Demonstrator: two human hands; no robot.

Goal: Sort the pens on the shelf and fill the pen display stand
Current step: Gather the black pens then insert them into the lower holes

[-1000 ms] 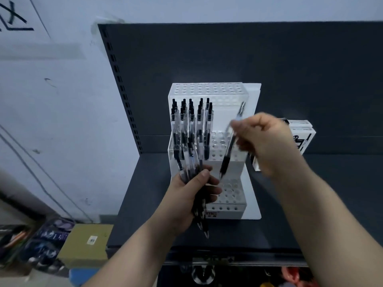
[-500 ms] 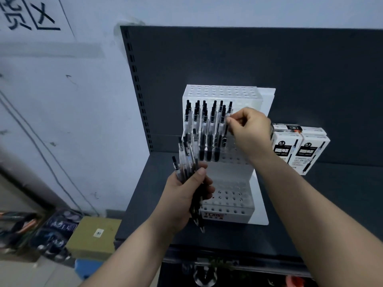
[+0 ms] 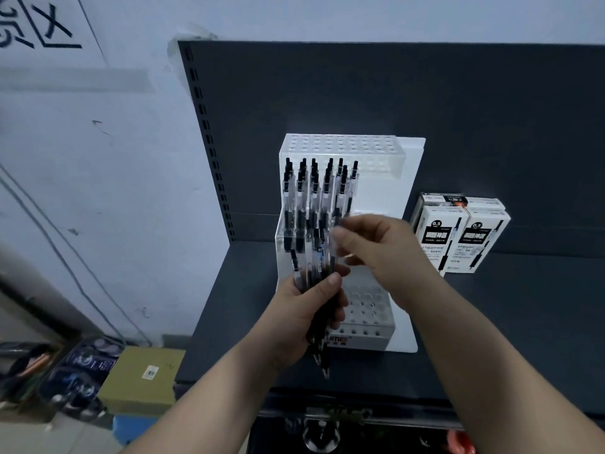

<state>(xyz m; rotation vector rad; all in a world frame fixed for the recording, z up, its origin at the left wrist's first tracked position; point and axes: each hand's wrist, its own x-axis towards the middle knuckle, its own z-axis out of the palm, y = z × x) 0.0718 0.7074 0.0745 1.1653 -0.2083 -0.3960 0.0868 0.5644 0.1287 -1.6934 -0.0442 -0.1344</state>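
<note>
Far left, on the floor: an olive-brown cardboard box (image 3: 144, 378) sat beside the dark grey metal shelf (image 3: 235, 322).

Your left hand (image 3: 304, 312) was over the front of the shelf. Its fingers and thumb were curled tight round a bundle of clear-barrelled black retractable pens (image 3: 312, 270), with the tips pointing down below the fist and the clicker ends fanned upward.

Behind it stood the white perforated tiered pen display stand (image 3: 373, 152). The left half of its middle tier held upright rows of standing pens (image 3: 311, 198) of the same kind.

Your right hand (image 3: 379, 253) was in front of that tier, with its fingertips (image 3: 340, 239) drawn together at the top of the bundle. Blur there: could not tell whether they clamped a pen.

Right of the stand, near it on the shelf: white cardboard pen boxes with black labels (image 3: 458, 237).
</note>
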